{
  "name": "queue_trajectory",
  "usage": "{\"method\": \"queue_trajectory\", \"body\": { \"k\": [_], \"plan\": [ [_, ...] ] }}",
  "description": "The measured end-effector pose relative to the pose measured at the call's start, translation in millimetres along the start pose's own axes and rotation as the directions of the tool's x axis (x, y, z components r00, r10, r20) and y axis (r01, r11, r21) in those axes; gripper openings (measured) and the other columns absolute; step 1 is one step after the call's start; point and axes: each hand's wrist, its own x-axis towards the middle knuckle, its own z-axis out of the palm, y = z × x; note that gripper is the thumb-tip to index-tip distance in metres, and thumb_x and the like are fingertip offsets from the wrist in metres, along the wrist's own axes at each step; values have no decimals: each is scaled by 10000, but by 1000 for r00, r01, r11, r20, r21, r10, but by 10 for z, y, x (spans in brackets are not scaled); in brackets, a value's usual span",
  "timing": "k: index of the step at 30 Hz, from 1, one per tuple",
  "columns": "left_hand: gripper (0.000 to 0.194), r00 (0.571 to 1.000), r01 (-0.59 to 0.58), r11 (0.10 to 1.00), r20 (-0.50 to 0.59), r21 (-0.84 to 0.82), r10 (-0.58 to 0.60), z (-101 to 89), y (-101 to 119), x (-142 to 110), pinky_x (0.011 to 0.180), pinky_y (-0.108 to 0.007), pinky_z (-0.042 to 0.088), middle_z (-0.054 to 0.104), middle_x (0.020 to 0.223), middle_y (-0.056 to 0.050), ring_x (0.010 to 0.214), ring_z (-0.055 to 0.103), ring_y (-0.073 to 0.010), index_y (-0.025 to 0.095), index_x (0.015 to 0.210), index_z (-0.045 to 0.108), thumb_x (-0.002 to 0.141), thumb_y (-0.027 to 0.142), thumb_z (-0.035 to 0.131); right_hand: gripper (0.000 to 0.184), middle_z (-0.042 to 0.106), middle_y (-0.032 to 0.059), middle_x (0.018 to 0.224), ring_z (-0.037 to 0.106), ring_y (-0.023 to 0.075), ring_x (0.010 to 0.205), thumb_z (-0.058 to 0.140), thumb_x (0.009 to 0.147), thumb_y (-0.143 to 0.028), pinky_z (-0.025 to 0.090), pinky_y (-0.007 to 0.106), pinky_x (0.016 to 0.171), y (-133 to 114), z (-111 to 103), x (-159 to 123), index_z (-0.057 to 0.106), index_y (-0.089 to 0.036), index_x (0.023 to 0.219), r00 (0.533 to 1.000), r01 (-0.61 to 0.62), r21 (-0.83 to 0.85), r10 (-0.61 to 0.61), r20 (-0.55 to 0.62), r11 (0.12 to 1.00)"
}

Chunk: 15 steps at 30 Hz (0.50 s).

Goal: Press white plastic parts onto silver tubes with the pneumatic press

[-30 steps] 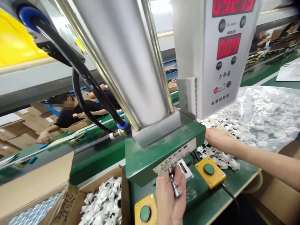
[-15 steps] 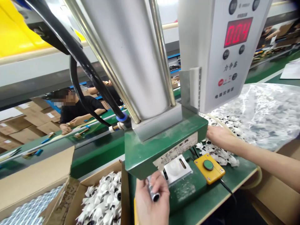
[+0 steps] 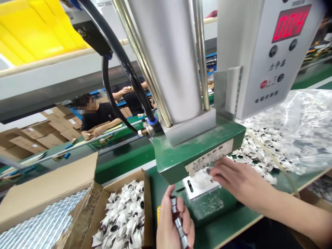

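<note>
Low in the middle, my left hand [image 3: 168, 221] is curled around short shiny metal tubes [image 3: 178, 223] that lie in a row along the palm. My right hand [image 3: 233, 178] reaches in from the right, fingertips pinching a white plastic part [image 3: 203, 175] at the white slotted plate [image 3: 199, 193] under the press head. Whether the part is seated on the plate I cannot tell. Directly above is the green press head [image 3: 199, 148], with a paper label on its front. A yellow edge [image 3: 158, 212] shows beside my left hand.
An open carton of white parts [image 3: 124, 214] stands left, beside a carton of metal tubes [image 3: 44, 221]. White parts [image 3: 259, 141] lie heaped at right near a plastic bag [image 3: 311, 128]. The control box [image 3: 280, 65] reads 0.04. Across the belt, a co-worker [image 3: 95, 116] handles small pieces.
My right hand has moved from the heap at right to the plate, bringing a white part. My left hand has turned, showing more tubes. The view has shifted, and the button box is now hidden.
</note>
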Motion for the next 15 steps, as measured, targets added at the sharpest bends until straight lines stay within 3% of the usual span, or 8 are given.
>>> {"method": "queue_trajectory", "body": {
  "k": [3,7,11,13,15],
  "plan": [
    [265,1000,-8,1000,-14,27,8,-64,-28,-11,220,-125,276,484,583,51,290,316,-30,198,952,587,888,426,468,170,572,5,762,552,164,602,425,956,-261,355,292,517,-142,203,122,561,-230,860,996,9,-78,-1,95,997],
    [350,999,-40,998,-28,58,42,-164,-49,-38,230,-125,277,366,458,78,295,277,-36,182,840,596,829,525,525,162,567,1,708,550,176,611,449,936,-217,355,293,545,-95,291,233,561,-218,820,986,101,-127,-82,143,987],
    [406,988,-93,943,-91,320,128,-240,-25,-49,252,-135,229,353,434,91,286,271,-46,209,848,587,785,606,533,202,592,18,749,557,175,633,412,936,-190,381,289,566,-83,224,255,580,-213,827,963,166,-94,-141,231,982],
    [400,965,-157,823,-94,546,247,-313,0,-36,312,-173,322,460,481,61,335,386,-77,217,853,610,785,604,532,209,611,24,793,571,177,650,395,938,-201,398,286,564,-86,179,199,601,-228,911,960,138,-61,-118,255,989],
    [365,912,-234,573,-26,785,408,-433,33,-16,497,-243,467,627,640,-3,525,571,-149,225,843,653,784,566,539,240,635,32,913,604,179,712,370,955,-239,432,283,584,-55,134,69,569,-254,1088,972,17,4,-18,235,1000]
  ]
}}
